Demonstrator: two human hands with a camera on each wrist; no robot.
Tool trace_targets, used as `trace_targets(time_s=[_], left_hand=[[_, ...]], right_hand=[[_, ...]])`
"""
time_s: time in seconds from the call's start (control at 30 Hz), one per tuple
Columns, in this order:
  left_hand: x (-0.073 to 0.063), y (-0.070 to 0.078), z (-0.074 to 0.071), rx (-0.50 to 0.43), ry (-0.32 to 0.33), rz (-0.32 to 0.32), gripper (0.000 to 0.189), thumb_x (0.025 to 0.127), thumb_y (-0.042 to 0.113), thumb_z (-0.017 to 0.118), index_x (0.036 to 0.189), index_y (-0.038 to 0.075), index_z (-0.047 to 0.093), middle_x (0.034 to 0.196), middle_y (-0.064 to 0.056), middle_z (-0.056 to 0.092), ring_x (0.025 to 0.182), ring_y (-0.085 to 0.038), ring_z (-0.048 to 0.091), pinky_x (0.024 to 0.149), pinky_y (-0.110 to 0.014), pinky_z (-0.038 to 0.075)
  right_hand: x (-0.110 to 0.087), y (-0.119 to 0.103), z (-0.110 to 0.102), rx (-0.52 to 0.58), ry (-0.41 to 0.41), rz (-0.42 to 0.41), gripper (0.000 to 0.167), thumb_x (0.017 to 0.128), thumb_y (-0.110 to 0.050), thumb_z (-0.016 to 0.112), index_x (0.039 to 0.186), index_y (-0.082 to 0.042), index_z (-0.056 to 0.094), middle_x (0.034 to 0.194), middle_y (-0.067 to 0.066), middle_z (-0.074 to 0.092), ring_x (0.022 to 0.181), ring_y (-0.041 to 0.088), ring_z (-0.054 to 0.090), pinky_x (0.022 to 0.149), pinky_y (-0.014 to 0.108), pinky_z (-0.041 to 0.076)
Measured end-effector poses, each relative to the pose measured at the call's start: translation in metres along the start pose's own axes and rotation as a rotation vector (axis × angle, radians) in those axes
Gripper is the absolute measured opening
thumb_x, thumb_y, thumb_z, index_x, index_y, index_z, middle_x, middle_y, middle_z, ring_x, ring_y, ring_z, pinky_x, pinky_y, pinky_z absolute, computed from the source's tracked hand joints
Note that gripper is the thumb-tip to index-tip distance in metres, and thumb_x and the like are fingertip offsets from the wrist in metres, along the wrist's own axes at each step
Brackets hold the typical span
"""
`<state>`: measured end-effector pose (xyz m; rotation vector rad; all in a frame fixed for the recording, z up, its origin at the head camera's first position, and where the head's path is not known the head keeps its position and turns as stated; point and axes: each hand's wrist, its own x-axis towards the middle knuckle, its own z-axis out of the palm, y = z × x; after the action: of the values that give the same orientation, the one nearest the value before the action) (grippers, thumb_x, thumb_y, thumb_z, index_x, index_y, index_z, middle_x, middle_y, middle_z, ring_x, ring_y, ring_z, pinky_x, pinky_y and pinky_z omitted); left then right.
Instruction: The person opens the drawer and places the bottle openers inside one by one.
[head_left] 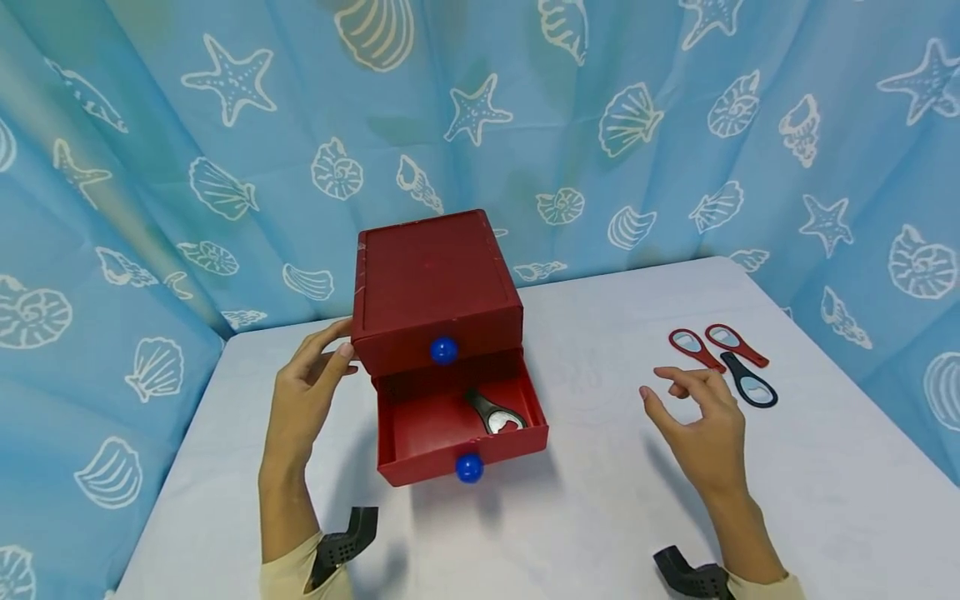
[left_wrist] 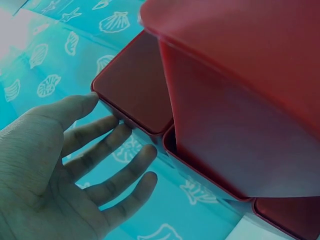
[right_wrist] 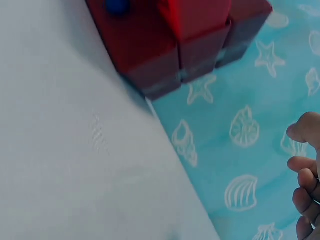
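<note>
A red two-drawer box (head_left: 435, 275) with blue knobs stands at the table's centre-left. Its lower drawer (head_left: 420, 421) is pulled out, and a black bottle opener (head_left: 497, 414) lies inside at the right. My left hand (head_left: 303, 392) rests its fingertips on the box's left side near the upper front corner. In the left wrist view the fingers (left_wrist: 125, 180) of that hand are spread, with the thumb at the box's edge. My right hand (head_left: 701, 429) hovers over the table at the right with loosely bent fingers, holding nothing. Near it lie two red bottle openers (head_left: 738, 346) and a black bottle opener (head_left: 753, 390).
The white table (head_left: 600, 500) carries all of this. Behind it and along both sides hangs a blue curtain (head_left: 525, 150) printed with shells and starfish. Black camera mounts (head_left: 345, 542) sit on both wrists. The table's right edge runs close beside the loose openers.
</note>
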<state>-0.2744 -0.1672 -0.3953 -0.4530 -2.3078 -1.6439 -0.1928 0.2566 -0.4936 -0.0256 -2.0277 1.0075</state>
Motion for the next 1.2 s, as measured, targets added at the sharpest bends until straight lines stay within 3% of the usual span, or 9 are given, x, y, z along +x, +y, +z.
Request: trace_targets(time_s=[0.13,0.4,0.6,0.93,1.03,1.2], left_hand=[[-0.001,-0.001,0.001,0.015,0.002,-0.013,0.041,0.101,0.032,0.06,0.142,0.025,0.058,0.139,0.007,0.054,0.11,-0.017,0.062,0.093,-0.024,0.052],[-0.001,-0.001,0.006,0.018,0.001,-0.014,0.041,0.101,0.031,0.06,0.142,0.026,0.058,0.139,0.007,0.054,0.11,-0.017,0.062,0.094,-0.024,0.051],[0.0,0.0,0.008,0.026,0.002,-0.018,0.042,0.102,0.031,0.059,0.143,0.025,0.057,0.139,0.006,0.054,0.11,-0.016,0.062,0.093,-0.023,0.051],[0.001,0.001,0.008,0.001,-0.01,-0.009,0.041,0.101,0.031,0.06,0.142,0.027,0.058,0.138,0.006,0.054,0.113,-0.018,0.061,0.093,-0.024,0.051],[0.0,0.002,0.007,0.007,-0.004,-0.008,0.041,0.102,0.03,0.06,0.142,0.027,0.058,0.139,0.005,0.054,0.113,-0.017,0.061,0.093,-0.024,0.051],[-0.003,0.001,0.006,0.005,0.015,-0.008,0.041,0.102,0.028,0.059,0.143,0.026,0.058,0.14,0.004,0.053,0.114,-0.018,0.061,0.094,-0.024,0.051]], right_hand=[[0.002,0.016,-0.008,-0.026,-0.004,0.03,0.031,0.077,-0.001,0.084,0.107,-0.003,0.076,0.089,0.003,0.053,0.087,0.016,0.05,0.065,0.018,0.033],[0.007,0.043,-0.029,-0.101,-0.007,0.107,0.029,0.079,-0.005,0.083,0.107,-0.004,0.076,0.089,0.004,0.052,0.087,0.006,0.045,0.072,0.024,0.033],[0.012,0.068,-0.046,-0.131,0.022,0.109,0.026,0.079,-0.004,0.083,0.104,-0.002,0.076,0.088,0.008,0.052,0.085,0.004,0.044,0.069,0.02,0.034],[0.018,0.1,-0.069,-0.225,0.002,0.149,0.031,0.078,-0.007,0.084,0.108,-0.001,0.076,0.089,0.008,0.051,0.084,0.003,0.041,0.065,0.016,0.029],[0.021,0.109,-0.074,-0.222,-0.004,0.148,0.032,0.078,-0.007,0.084,0.108,-0.001,0.075,0.089,0.008,0.051,0.083,0.004,0.041,0.064,0.017,0.027],[0.025,0.119,-0.081,-0.274,-0.069,0.168,0.034,0.081,-0.012,0.083,0.112,0.0,0.074,0.09,0.009,0.049,0.086,0.018,0.044,0.069,0.026,0.029]])
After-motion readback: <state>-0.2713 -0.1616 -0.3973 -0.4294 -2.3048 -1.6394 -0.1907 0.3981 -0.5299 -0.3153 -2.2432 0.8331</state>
